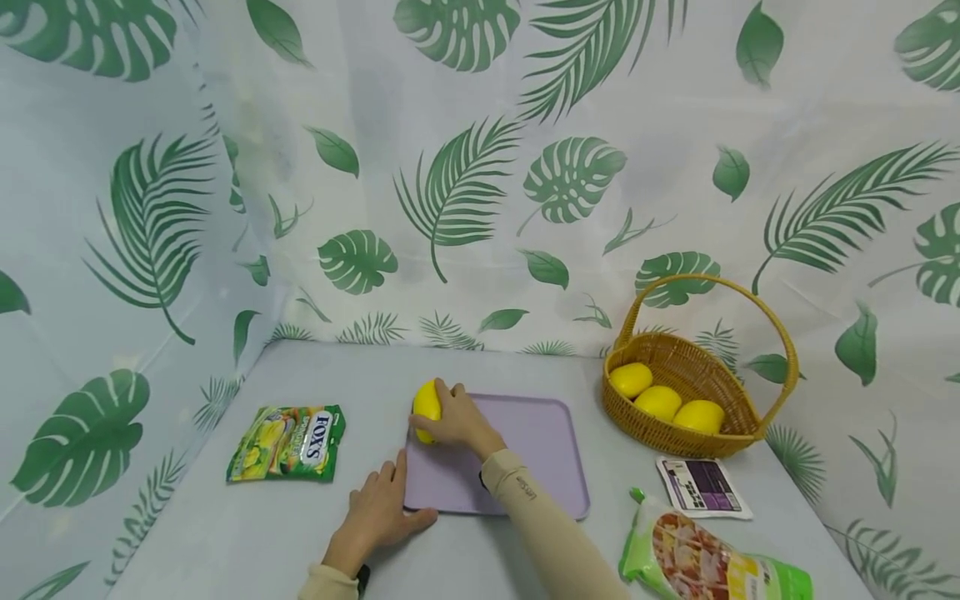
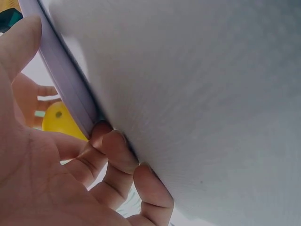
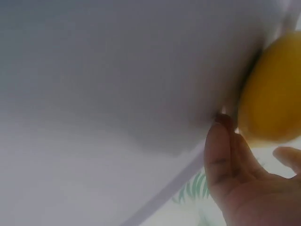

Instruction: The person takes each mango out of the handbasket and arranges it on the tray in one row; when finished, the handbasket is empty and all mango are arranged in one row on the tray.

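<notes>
Lemon (image 1: 426, 406): yellow, smooth, oval; at far-left corner of tray (image 1: 540, 442), gripped under curled fingers of right hand (image 1: 459, 422).
Tray: lilac plastic, flat, rounded corners, low rim; lies on grey desk (image 1: 225, 533).
Left hand (image 1: 381, 508): flat on desk, fingers straight, tips touching tray's near-left edge; holds nothing.
Right arm: beige sleeve, reaches diagonally across tray.
Wicker basket (image 1: 765, 417): woven, hoop handle, 3 more lemons inside; right of tray, well apart from hands.
</notes>
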Motion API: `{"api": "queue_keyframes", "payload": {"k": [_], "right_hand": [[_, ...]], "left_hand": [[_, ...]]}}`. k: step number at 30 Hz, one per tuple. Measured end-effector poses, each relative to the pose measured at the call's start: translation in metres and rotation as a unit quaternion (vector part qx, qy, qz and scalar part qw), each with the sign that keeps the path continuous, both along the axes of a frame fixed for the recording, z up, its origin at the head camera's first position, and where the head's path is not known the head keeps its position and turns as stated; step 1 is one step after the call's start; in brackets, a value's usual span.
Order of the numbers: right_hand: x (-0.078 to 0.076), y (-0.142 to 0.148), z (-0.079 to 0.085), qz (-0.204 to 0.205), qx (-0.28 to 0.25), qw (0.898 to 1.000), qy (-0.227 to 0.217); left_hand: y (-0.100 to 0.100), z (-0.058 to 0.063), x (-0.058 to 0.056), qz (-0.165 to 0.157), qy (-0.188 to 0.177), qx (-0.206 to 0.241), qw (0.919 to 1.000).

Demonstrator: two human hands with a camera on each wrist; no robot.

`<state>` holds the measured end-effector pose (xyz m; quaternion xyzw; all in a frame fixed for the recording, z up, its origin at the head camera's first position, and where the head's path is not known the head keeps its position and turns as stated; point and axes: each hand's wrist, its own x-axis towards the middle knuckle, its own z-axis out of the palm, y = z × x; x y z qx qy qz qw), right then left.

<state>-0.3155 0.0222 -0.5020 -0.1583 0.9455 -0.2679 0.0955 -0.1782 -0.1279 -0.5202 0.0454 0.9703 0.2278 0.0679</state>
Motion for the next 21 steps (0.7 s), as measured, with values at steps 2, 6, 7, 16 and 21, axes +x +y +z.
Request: {"api": "queue_keyframes", "payload": {"k": [2,6,7,16,21], "right_hand": [[0.000,0.007,0.003,-0.002,-0.006,1.000,-0.003],[0.001,0.025,0.010,-0.022,-0.008,1.000,-0.011],[0.001,0.031,0.013,-0.027,-0.009,1.000,-0.012],[-0.006,0.103,0.034,-0.049,0.013,0.999,0.004],[-0.017,0.153,0.052,-0.056,0.030,0.998,0.016]], "left_hand": [[0.001,0.001,0.001,-0.001,0.000,0.000,1.0000],[0.000,0.001,0.003,-0.001,-0.005,-0.006,1.0000],[0.000,0.001,0.003,-0.001,-0.005,-0.008,1.0000],[0.000,0.003,0.002,-0.005,-0.009,-0.013,0.9999],[0.000,0.005,0.001,-0.005,-0.006,-0.005,1.0000]]}}
